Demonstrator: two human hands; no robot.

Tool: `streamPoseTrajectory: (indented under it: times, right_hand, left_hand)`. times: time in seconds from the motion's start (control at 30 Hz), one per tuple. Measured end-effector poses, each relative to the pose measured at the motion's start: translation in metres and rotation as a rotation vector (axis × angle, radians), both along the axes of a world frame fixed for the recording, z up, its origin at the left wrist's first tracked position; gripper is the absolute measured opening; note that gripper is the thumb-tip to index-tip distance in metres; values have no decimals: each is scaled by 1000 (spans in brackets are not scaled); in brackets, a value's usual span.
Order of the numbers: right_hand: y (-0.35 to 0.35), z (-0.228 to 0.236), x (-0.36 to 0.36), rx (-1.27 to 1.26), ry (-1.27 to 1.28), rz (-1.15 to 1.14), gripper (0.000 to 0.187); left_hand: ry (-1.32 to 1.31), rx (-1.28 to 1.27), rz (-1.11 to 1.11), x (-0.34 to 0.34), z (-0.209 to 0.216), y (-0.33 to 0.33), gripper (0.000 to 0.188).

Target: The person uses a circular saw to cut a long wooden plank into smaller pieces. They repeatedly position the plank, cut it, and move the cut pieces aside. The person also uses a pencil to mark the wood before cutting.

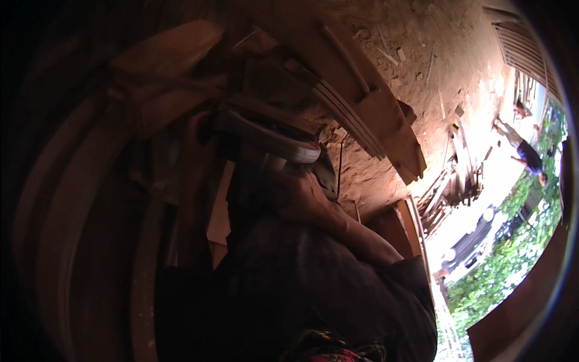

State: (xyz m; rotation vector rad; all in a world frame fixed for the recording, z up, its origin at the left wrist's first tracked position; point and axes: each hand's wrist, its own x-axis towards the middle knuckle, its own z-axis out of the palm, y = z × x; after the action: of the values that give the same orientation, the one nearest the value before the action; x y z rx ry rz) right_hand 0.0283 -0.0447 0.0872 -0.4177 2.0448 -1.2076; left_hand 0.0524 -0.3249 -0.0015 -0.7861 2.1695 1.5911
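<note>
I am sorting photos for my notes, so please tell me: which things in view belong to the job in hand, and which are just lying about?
Seemingly in the job:
- round-ended object between the hands, kind unclear
- right hand, close below it
- left hand, dim

Just lying about:
- loose boards
- stick pile
- wood scraps

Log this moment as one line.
Right hand: at near side of pale round-ended object, grip unclear | left hand: shadowed, near object's left end, grip unclear | surroundings: wooden boards, dirt ground
</note>
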Motion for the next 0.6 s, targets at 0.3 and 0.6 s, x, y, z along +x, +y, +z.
streamPoseTrajectory:
  times: [0.3, 0.6]
  right_hand:
    - [80, 12, 41, -79, 134, 76, 54]
    - [191, 40, 86, -122, 191, 32, 43]
  left_hand:
    - [61, 8, 90, 15, 68, 89, 60]
    - [174, -170, -43, 58, 55, 167, 51]
